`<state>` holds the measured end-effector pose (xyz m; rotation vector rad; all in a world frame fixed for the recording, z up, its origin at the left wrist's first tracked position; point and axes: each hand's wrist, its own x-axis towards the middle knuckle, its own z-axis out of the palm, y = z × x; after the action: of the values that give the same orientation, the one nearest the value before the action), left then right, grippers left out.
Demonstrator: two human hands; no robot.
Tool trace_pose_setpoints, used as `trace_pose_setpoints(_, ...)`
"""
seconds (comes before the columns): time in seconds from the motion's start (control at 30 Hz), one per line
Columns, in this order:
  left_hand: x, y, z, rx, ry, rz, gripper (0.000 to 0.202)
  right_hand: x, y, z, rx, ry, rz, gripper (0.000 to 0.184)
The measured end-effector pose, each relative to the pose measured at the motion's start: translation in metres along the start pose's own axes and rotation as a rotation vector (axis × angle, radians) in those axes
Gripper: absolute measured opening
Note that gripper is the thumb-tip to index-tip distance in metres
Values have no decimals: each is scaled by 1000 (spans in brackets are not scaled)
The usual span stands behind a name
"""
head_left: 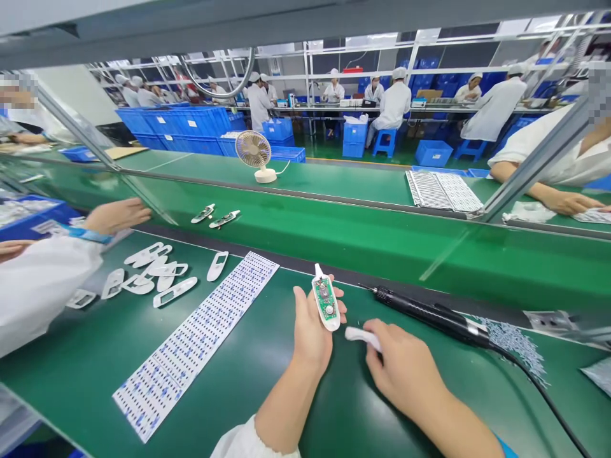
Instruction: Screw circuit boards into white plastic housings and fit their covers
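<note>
My left hand (312, 327) cradles a white, thermometer-shaped device housing (325, 299), its open side facing up and its narrow tip pointing away from me. A green circuit board with a round part shows inside it. Just to the right, my right hand (405, 369) pinches a white plastic housing cover (363, 336), held edge-on and apart from the device. A sheet of small printed stickers (195, 343) lies left of my hands. Beyond it are several loose white housing covers (175, 292) with window cut-outs.
A black electric screwdriver (429, 312) lies at the right beside a heap of small screws (515, 350). Two circuit-board housings (224, 219) rest on the green belt ahead. A co-worker's arm (48, 280) reaches in from the left. A small fan (255, 156) stands beyond.
</note>
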<state>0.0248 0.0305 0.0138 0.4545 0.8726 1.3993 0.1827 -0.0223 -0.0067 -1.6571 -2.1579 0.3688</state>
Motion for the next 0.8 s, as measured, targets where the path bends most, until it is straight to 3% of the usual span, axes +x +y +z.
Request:
trace_pose_setpoints(0.07, -3, -1, 1, 2, -35, -7, 72, 4, 6, -10, 288, 32, 197, 13)
trace_pose_setpoints(0.13, -6, -3, 2, 3, -75, -16, 73, 8, 6, -18, 689, 40, 365, 21)
trace_pose_setpoints(0.2, -10, -6, 5, -1, -115, -25, 73, 9, 0, -24, 1031, 51, 441, 40)
trace_pose_setpoints(0.27, -15, -8, 7, -5, -154, -41, 74, 8, -6, -27, 1157, 73, 445, 55)
trace_pose_setpoints(0.53, -24, -13, 12, -2, -239, -143, 78, 1, -2, -20, 921, 135, 207, 39)
trace_pose_setpoints(0.8, -27, -13, 14, -4, -238, -152, 80, 1, 0, -17, 726, 198, 149, 25)
